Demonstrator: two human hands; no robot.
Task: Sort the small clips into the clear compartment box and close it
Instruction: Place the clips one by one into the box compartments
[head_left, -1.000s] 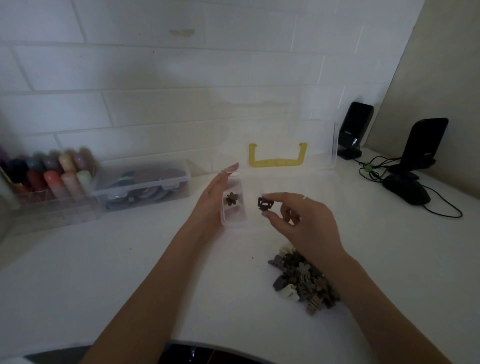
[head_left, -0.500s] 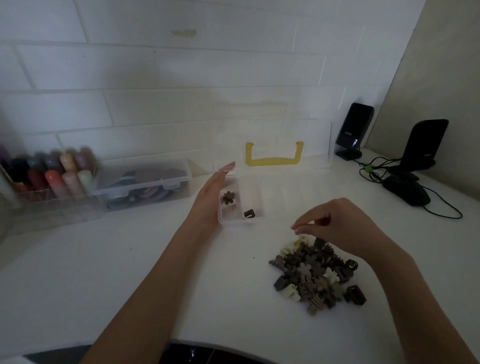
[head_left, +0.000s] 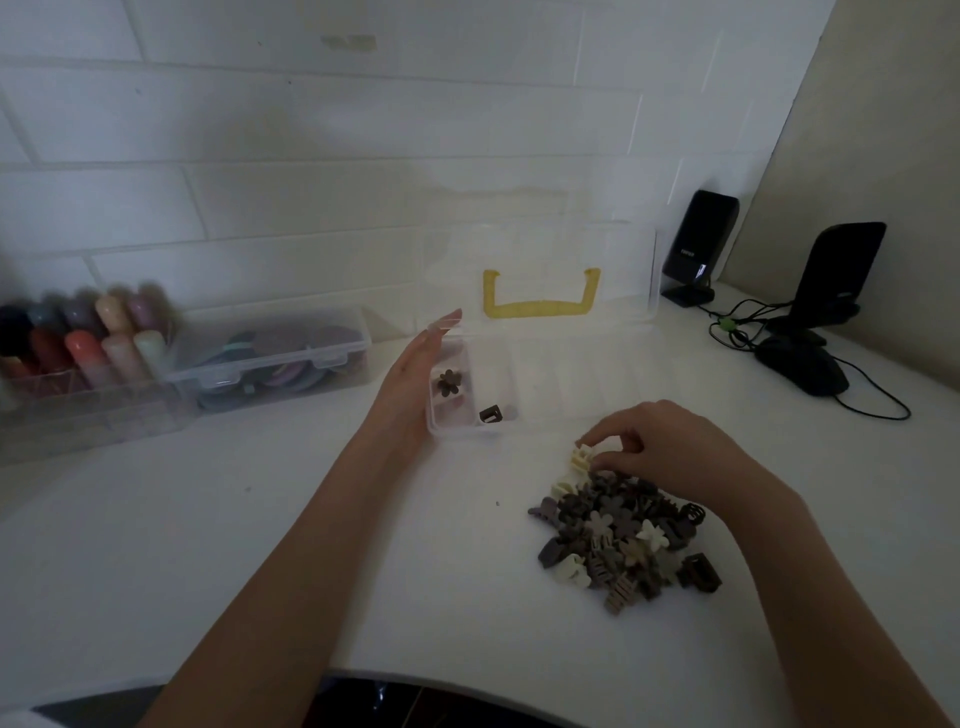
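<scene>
Head view, only one. R hand is curled over the far edge of the pile, fingertips pinching a cream clip; it looks barely lifted, and I can't tell if it's clear of the pile yet. L hand lies flat, fingers straight, against the box on its left end wall, steadying it, not gripping.

Rel. to the pinch: box is just beyond and to the left, w/ its lid standing open behind, yellow handle on it. Rest of the pile sits directly under and nearer the person than the pinch. Two clips already in the end compartments by the L palm: a dark flower clip and a dark square clip, in separate cells as far as I can see.

Handling, my read: clips are tiny hard plastic claws, v. light, sprung, toothed, so they snag each other in a heap. Best taken by the two wings, one at a time, lifted straight up. Box is thin clear plastic, light, prob. slides if nudged, hence the bracing palm. Lid wants pressing at the front corners.

Shapes/materials: flowers, rectangles, ribbed combs; matte brown, grey, taupe, cream. Table is smooth white.
</scene>
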